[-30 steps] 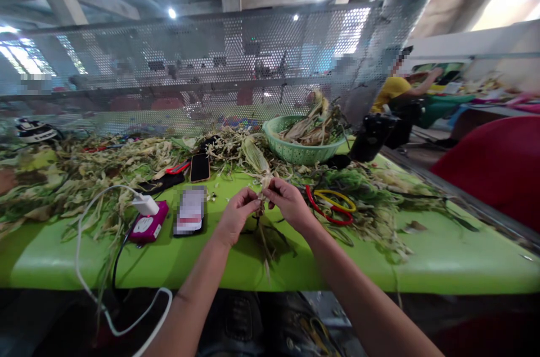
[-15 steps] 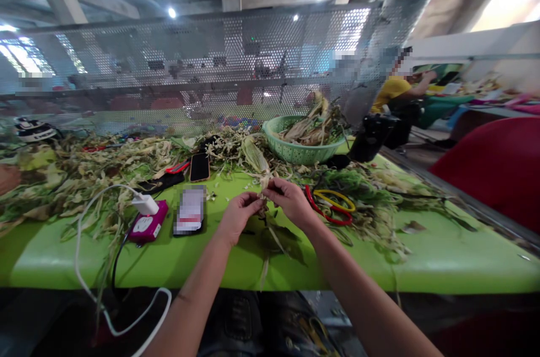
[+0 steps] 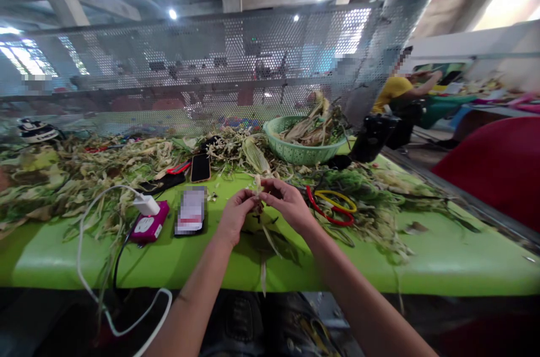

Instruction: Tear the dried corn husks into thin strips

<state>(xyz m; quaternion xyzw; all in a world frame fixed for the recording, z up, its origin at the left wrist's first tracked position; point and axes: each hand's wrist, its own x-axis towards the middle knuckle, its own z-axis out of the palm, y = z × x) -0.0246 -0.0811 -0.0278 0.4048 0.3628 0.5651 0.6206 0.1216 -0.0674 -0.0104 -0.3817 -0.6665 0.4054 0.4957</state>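
Observation:
Both my hands meet over the green table (image 3: 442, 261), pinching a bundle of dried husk strips (image 3: 264, 233). My left hand (image 3: 237, 215) is closed on its upper end, fingers curled. My right hand (image 3: 287, 203) grips the same bundle just to the right, thumb and fingers pressed together. Pale strips hang from between the hands down past the table's front edge.
Dried husks (image 3: 84, 177) cover the table's back and left. A green basket (image 3: 301, 149) of husks stands behind my hands. Red and yellow rings (image 3: 333, 205) lie to the right. Phones (image 3: 199, 167), a pink power bank (image 3: 148, 225) and a white cable (image 3: 90, 216) lie left. A person in yellow (image 3: 394, 93) sits far right.
My hands have shifted slightly on the bundle, and the hanging strips have swung and now dangle lower over the table edge.

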